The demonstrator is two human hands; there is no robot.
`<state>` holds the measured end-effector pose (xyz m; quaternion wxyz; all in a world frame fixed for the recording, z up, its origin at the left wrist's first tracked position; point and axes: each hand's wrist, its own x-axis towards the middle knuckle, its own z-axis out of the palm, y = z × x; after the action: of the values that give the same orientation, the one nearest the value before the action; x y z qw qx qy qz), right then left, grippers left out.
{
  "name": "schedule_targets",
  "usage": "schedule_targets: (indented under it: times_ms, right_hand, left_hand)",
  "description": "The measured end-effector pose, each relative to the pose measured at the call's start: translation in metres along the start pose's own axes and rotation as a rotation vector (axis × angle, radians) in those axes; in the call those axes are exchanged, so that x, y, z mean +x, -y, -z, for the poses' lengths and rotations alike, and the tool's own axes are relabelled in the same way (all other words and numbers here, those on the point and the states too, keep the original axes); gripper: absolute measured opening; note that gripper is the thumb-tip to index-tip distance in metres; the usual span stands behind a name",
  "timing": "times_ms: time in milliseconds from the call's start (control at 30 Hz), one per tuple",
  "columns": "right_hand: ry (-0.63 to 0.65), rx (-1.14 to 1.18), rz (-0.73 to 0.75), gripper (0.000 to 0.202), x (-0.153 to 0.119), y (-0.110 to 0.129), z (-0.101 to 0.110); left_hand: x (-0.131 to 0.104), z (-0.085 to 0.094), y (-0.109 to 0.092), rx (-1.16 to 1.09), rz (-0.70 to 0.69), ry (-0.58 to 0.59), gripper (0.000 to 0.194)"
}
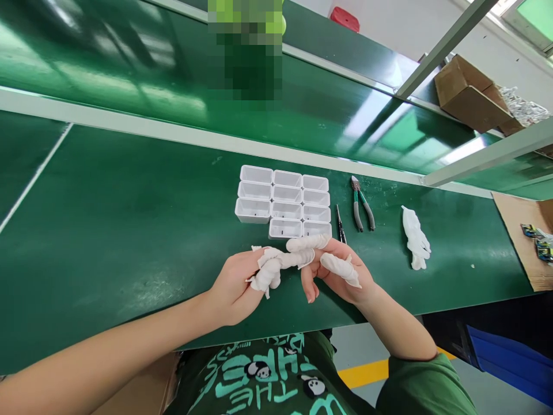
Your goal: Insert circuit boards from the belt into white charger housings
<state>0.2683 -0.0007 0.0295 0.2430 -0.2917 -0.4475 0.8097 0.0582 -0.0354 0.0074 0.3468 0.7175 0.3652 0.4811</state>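
My left hand [242, 282] wears white finger cots on its thumb and fingers. It is closed, pinching a white finger cot [298, 258] on one of my right hand's outstretched fingers. My right hand [345, 274] has its fingers apart, with white cots on the thumb and on more than one finger, while other fingertips are bare. Both hands hover over the green table just in front of a block of white plastic bins [287, 195]. Tiny dark pieces lie in some of the nearer bins. Tweezers [340, 223] lie just beyond my right hand, partly hidden by it.
Diagonal cutters [362, 204] and a crumpled white glove [416, 237] lie on the green table [129, 230] to the right. A cardboard tray [514, 236] with small parts sits at the right edge. Behind the rail are a cardboard box [469, 95] and a blurred person.
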Motion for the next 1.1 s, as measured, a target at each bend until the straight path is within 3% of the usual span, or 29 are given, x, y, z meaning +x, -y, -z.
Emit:
schedule_targets:
  times_ms: [233, 400, 733, 1100]
  right_hand:
    - [-0.001, 0.044, 0.009, 0.054, 0.0001, 0.0011, -0.0022]
    - [0.005, 0.003, -0.009, 0.060, 0.0004, 0.0009, -0.0027]
    - [0.019, 0.009, 0.024, 0.053, -0.0005, 0.0001, -0.0019]
    - [0.027, 0.053, 0.023, 0.052, 0.0002, 0.0007, -0.0022]
  left_hand:
    - [0.0034, 0.0021, -0.0030, 0.111, 0.001, 0.025, 0.020]
    - [0.0020, -0.0001, -0.0024, 0.165, -0.005, 0.010, 0.024]
    - [-0.0040, -0.0019, 0.0046, -0.014, -0.028, -0.019, 0.035]
    - [0.0012, -0.0002, -0.0008, 0.161, -0.006, 0.014, 0.019]
